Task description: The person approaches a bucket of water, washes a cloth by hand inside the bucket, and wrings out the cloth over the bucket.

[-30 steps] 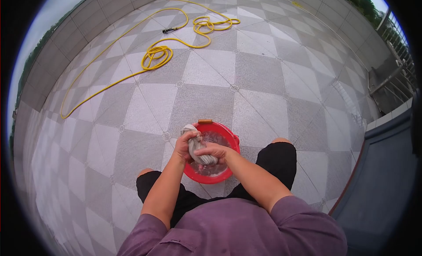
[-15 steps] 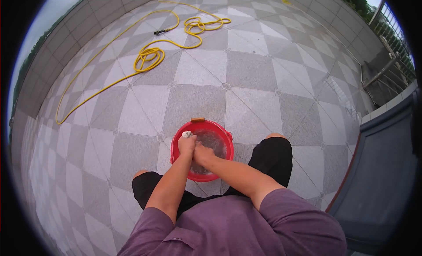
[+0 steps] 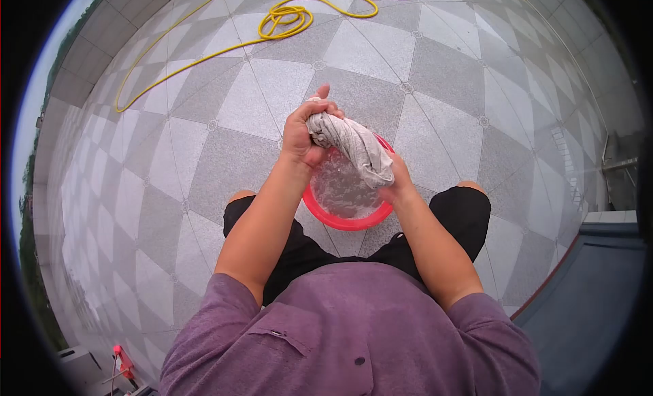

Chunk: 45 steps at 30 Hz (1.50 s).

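Observation:
A twisted light grey cloth [image 3: 351, 143] is stretched between my two hands, above a red bucket [image 3: 345, 223] of cloudy, bubbly water. My left hand [image 3: 305, 129] is wrapped round the cloth's upper left end, its thumb side raised. At the lower right end, my right hand [image 3: 396, 176] grips the cloth, with its fingers partly hidden behind it. The cloth covers the upper right part of the bucket's opening.
A yellow hose [image 3: 286, 22] lies in loops on the checkered tile floor [image 3: 371, 47] ahead. My knees flank the bucket. A grey-blue panel [image 3: 578, 307] is at the right, and a red object [image 3: 124, 362] at the lower left. Tiled walls border the floor.
The cloth has come up out of the bucket and now spans my hands, which have moved up and farther apart. The view has tilted down, so the hose sits higher in the picture.

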{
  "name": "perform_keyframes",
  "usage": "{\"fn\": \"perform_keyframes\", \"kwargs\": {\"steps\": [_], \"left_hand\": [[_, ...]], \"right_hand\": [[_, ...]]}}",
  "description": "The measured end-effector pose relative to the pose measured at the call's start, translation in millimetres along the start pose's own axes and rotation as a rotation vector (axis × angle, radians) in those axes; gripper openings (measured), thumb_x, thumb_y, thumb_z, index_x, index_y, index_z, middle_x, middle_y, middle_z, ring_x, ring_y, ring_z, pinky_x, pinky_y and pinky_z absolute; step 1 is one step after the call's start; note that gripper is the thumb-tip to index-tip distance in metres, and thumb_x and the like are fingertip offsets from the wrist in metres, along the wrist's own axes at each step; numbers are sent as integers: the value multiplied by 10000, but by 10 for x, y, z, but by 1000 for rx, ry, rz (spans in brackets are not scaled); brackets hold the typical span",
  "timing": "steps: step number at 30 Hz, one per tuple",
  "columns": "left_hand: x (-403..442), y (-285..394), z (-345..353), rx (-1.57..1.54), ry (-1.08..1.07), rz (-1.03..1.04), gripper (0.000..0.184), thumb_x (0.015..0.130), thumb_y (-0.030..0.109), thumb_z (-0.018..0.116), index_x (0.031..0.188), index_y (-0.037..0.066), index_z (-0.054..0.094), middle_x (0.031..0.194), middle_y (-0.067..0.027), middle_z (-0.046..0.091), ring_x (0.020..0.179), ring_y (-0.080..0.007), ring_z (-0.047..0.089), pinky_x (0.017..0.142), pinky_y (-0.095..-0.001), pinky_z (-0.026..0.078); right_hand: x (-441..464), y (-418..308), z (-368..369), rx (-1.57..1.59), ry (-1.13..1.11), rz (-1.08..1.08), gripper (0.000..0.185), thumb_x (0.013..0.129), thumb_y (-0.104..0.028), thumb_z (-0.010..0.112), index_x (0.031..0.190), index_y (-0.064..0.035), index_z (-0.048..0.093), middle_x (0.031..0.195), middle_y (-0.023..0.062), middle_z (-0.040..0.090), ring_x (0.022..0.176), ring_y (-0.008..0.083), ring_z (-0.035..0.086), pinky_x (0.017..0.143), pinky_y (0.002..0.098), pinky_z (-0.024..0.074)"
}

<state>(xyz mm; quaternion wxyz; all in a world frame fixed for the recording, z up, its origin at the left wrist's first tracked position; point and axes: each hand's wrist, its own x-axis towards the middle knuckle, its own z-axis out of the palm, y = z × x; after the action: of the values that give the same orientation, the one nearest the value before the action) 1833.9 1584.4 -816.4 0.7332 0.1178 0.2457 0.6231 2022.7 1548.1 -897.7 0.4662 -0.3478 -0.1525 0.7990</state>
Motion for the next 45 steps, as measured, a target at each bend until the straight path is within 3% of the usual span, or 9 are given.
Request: {"fn": "perform_keyframes", "kwargs": {"steps": [3, 10, 15, 23, 32, 37, 40, 43, 45], "left_hand": [[-64, 118, 407, -198, -352, -8, 400, 918, 111, 567, 1317, 109, 575, 789, -24, 538, 789, -190, 561, 872, -416, 489], [65, 275, 498, -291, -974, -85, 403, 937, 117, 532, 1338, 99, 568, 674, 7, 465, 657, -136, 525, 661, -359, 519], [71, 313, 189, 122, -492, -279, 447, 915, 105, 572, 1357, 48, 545, 634, -10, 466, 573, -150, 506, 576, -383, 526], [490, -514, -784, 495, 252, -286, 463, 834, -11, 615, 1296, -7, 589, 693, -33, 574, 528, -141, 519, 485, -321, 469], [336, -969, -1177, 659, 630, -78, 255, 897, 74, 675, 1145, 22, 645, 624, -35, 554, 532, -165, 541, 535, -349, 502], [146, -282, -620, 209, 277, -155, 146, 938, 164, 641, 1039, 67, 599, 591, -7, 471, 573, -200, 534, 622, -400, 537], [9, 113, -153, 48, -105, -74, 227, 945, 192, 600, 1131, 62, 599, 599, 3, 467, 623, -194, 543, 692, -406, 528], [0, 353, 308, -72, -587, 18, 301, 952, 234, 563, 1198, 67, 606, 602, 15, 461, 653, -183, 543, 758, -401, 511], [104, 434, 523, -81, -907, 63, 327, 959, 256, 545, 1220, 73, 617, 604, 22, 457, 666, -177, 541, 790, -392, 498]], "right_hand": [[77, 107, 67, 331, -889, 500, 706, 973, -554, 596, 1284, 80, 622, 1053, 222, 716, 870, 338, 743, 716, 469, 616], [-707, -405, 1374, 222, -845, 336, 942, 864, -403, 731, 1537, 84, 285, 1188, 333, 661, 697, 338, 732, 526, 362, 582], [-428, -425, 1067, -286, -637, 359, 621, 826, -144, 706, 1345, 111, 479, 920, 206, 705, 563, 194, 651, 427, 287, 480], [174, 367, 293, -974, -10, 101, 255, 723, -118, 726, 923, 11, 636, 718, 119, 662, 521, 205, 617, 454, 363, 508], [283, 886, -34, -1567, 215, 51, 727, 820, -375, 768, 1357, 40, 506, 1158, 282, 706, 1074, 382, 718, 911, 449, 550], [-10, 4, 270, -1402, -390, -117, 811, 903, -513, 721, 1387, 88, 471, 1321, 296, 629, 1243, 349, 640, 1032, 440, 514], [-55, -206, 168, -248, -528, 46, 774, 985, -588, 602, 1364, 82, 521, 1306, 262, 647, 1169, 326, 680, 1003, 436, 542], [45, -253, 230, 162, -561, 246, 812, 1018, -652, 457, 1357, 80, 551, 1258, 246, 668, 1100, 322, 711, 986, 453, 556], [22, -108, 549, 343, -986, 381, 1011, 929, -795, 435, 1440, 76, 462, 1187, 313, 660, 1070, 464, 692, 873, 551, 589]]}}
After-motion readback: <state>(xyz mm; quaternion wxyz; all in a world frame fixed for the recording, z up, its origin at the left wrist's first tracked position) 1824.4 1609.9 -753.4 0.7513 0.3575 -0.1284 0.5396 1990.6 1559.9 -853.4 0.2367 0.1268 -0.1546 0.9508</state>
